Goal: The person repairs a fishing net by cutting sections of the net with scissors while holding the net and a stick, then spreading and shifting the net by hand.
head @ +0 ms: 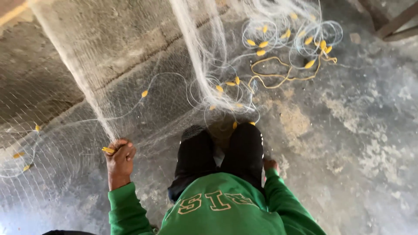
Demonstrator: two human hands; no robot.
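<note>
My left hand (120, 157) is closed around a gathered fold of fine white fishing net (100, 74) and a small yellow float (108, 150). The net stretches up and away across the concrete floor. My right hand (270, 164) hangs low beside my right leg, mostly hidden behind my dark trousers (222, 152); whether it holds anything cannot be seen. More yellow floats (261, 44) on thin white line lie bunched with the net ahead of my feet. Green sleeves cover both my arms.
A yellow cord (278, 76) snakes among the floats at the upper middle. Wooden legs (394, 24) stand at the top right corner. Rough grey concrete floor (357, 130) spreads to the right. A crack runs across the floor under the net.
</note>
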